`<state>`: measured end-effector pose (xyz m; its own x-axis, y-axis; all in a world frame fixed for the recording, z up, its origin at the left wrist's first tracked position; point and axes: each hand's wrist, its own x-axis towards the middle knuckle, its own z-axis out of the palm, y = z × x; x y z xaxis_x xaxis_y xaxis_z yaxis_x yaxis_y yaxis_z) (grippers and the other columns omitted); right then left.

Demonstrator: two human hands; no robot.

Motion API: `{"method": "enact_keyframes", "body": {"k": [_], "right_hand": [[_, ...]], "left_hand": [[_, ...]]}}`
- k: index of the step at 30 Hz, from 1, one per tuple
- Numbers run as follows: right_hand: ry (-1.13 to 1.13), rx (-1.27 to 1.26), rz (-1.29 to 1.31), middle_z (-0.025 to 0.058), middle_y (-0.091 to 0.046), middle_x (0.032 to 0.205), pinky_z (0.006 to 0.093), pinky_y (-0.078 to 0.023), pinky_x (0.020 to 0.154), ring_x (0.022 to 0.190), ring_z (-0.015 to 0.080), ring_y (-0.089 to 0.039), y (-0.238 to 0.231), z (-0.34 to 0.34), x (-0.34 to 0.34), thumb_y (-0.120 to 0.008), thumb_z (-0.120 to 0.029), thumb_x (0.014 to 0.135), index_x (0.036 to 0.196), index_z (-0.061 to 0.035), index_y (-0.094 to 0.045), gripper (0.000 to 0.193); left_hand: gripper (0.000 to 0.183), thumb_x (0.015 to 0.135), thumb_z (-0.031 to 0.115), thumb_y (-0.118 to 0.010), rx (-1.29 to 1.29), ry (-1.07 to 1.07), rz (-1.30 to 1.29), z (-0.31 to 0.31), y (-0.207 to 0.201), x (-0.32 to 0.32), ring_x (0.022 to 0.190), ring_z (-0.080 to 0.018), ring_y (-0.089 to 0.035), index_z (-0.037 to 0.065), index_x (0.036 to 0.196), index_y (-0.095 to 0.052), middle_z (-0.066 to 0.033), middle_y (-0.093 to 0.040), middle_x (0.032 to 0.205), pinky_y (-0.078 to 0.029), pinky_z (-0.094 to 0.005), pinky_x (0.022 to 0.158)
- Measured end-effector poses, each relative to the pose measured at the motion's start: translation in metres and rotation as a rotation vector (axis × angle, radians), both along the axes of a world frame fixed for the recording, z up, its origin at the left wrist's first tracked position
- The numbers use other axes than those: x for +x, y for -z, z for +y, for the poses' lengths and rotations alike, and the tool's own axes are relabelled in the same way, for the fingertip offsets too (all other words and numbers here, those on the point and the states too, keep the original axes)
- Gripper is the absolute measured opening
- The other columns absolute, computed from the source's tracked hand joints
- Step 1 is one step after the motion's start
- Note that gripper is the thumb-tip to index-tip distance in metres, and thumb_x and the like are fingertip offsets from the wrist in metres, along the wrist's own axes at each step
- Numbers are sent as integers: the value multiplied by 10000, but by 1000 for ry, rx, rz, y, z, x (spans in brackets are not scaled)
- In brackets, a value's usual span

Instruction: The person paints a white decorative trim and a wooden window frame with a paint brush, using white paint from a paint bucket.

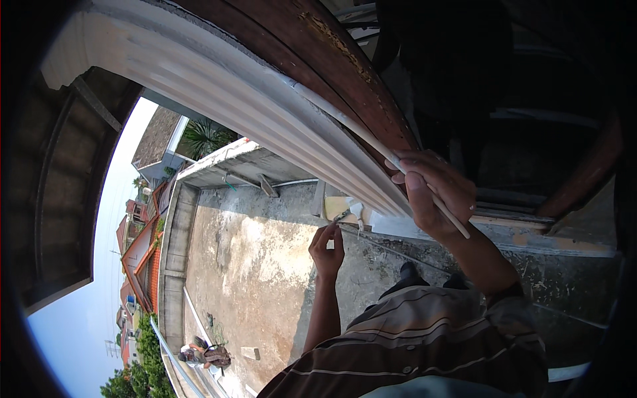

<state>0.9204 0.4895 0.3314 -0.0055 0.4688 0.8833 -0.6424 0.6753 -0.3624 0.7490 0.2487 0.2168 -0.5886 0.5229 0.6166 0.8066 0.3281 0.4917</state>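
Observation:
My right hand (441,189) is closed round a slender paintbrush (456,223). Its pale handle juts out below my palm. The front end, by my fingertips, meets a pale strip beside the brown wooden frame (371,93). Ridged, off-white moulding (219,99) runs along that strip. Lower down and to the left, my left hand (326,251) pinches a thin dark handle-like piece (342,215). Against its far end shows a white brush-like shape (357,209), over a yellowish surface (335,204). I cannot tell whether the dark and white parts are one tool.
A stained concrete floor (252,252) spreads below, bounded by a low grey wall (174,265). Near the wall, at lower left, a person (194,351) sits by a dark bag (217,356). A small block (250,353) lies nearby. Dark roofing (56,179) overhangs at left.

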Motion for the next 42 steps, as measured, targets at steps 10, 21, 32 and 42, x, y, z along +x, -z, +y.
{"method": "enact_keyframes", "body": {"k": [10, 21, 32, 42], "right_hand": [[32, 26, 9, 241, -735, 947, 367, -630, 782, 890, 319, -759, -13, 2, -8, -662, 21, 907, 999, 113, -690, 133], [49, 76, -36, 266, -724, 954, 387, -626, 770, 890, 339, -754, -2, 0, 4, -656, 37, 902, 1012, 129, -675, 145], [116, 170, -70, 255, -724, 953, 379, -610, 750, 846, 321, -748, 1, 5, 3, -655, 64, 883, 1017, 125, -671, 149], [138, 210, -65, 257, -723, 952, 392, -615, 745, 844, 334, -750, -25, 4, -1, -663, 44, 894, 994, 129, -670, 132]], "left_hand": [[146, 893, -7, -705, 25, 6, 8, 6, 1, 5, 732, -174, -697, -15, 1034, -742, -137, -743, 943, -549, -296, 683], [140, 880, -19, -710, 34, 14, 48, 7, -14, 14, 730, -183, -706, -13, 1015, -748, -132, -744, 925, -549, -297, 688], [178, 855, -37, -713, 68, 92, 169, 28, -51, 31, 754, -209, -718, 0, 1026, -745, -138, -736, 896, -557, -305, 695], [355, 833, -88, -698, 191, 249, 300, 57, -93, 32, 853, -209, -712, 21, 1171, -702, -178, -711, 1110, -571, -308, 721]]}}
